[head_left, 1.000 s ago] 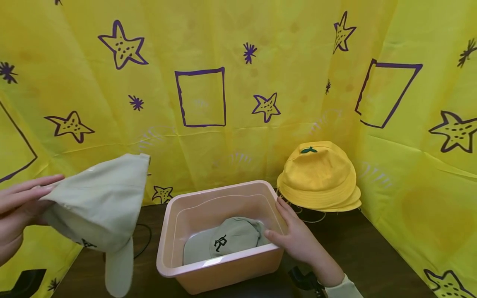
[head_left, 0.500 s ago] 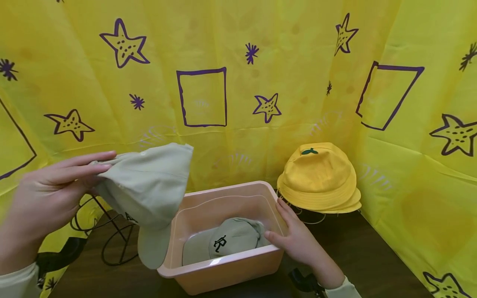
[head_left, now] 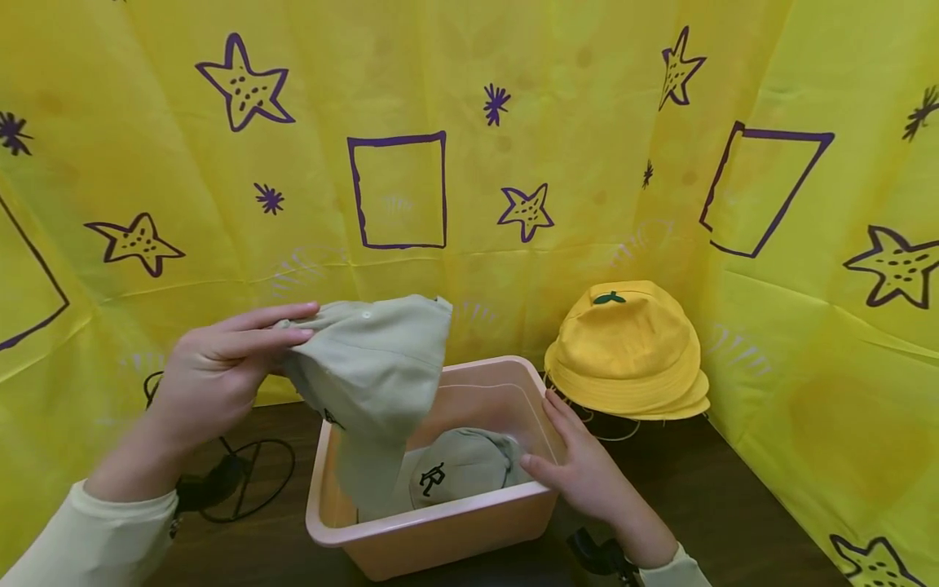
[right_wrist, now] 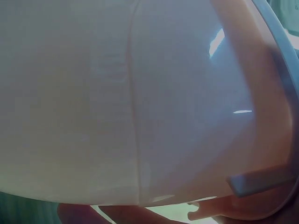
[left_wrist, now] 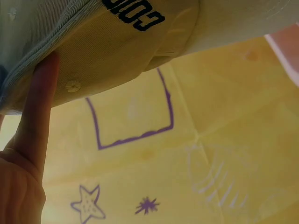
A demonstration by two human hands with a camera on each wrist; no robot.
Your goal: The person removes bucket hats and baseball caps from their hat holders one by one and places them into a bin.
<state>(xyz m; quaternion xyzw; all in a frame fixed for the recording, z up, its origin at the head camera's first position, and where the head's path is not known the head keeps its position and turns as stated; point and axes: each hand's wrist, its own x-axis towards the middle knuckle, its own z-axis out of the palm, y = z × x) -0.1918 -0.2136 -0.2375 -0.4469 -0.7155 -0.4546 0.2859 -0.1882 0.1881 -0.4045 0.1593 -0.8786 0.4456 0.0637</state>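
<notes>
My left hand (head_left: 220, 375) pinches a pale grey-green baseball cap (head_left: 374, 350) by its crown, fingers on top. The cap hangs with its bill pointing down over the left part of a pink plastic tub (head_left: 447, 538). In the left wrist view, dark lettering shows on the cap (left_wrist: 107, 60) and one finger (left_wrist: 39, 107) presses under it. Inside the tub lies a similar cap (head_left: 469, 465) with a black letter R, its bill partly hidden by the hanging cap. My right hand (head_left: 590, 473) grips the tub's right rim. The tub wall (right_wrist: 93, 93) fills most of the right wrist view.
Yellow hats (head_left: 627, 350), stacked and with a green leaf mark on top, sit on a wire stand at the back right. A black wire stand (head_left: 282, 465) is left of the tub on the dark table (head_left: 697, 505). Yellow patterned cloth (head_left: 587, 106) encloses the table.
My left hand has carried its cap rightward from left of the tub to above it, uncovering more of the black wire stand. The right hand and tub have stayed put.
</notes>
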